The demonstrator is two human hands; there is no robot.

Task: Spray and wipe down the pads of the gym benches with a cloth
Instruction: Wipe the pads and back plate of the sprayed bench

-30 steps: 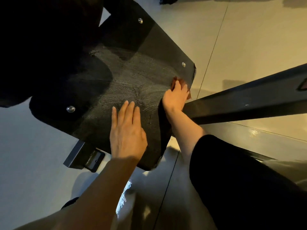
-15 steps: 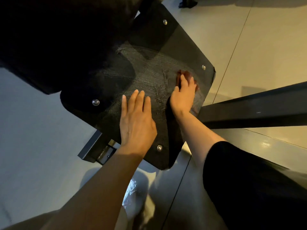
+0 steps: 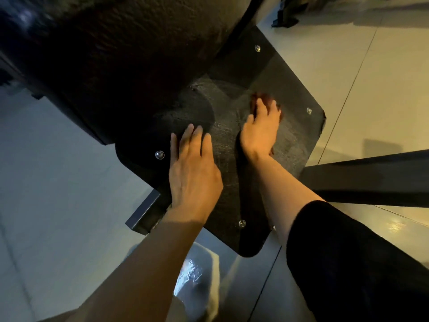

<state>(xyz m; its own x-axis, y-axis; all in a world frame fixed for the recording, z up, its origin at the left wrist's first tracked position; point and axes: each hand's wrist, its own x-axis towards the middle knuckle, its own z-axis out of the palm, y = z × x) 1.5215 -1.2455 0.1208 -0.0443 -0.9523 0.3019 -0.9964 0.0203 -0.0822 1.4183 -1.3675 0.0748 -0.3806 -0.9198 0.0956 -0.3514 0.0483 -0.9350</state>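
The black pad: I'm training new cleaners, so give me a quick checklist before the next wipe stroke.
1. Cloth under the wiping hand: ok. The reddish cloth shows past the fingers of the right hand.
2. Pad braced: ok. The left hand lies flat on the black pad.
3. Spray on the surface: cannot tell. There are streaks near the cloth, but wetness is unclear.
4. Far corner by the rivet wiped: cannot tell.
5. Spray bottle within reach: cannot tell. None is in view.
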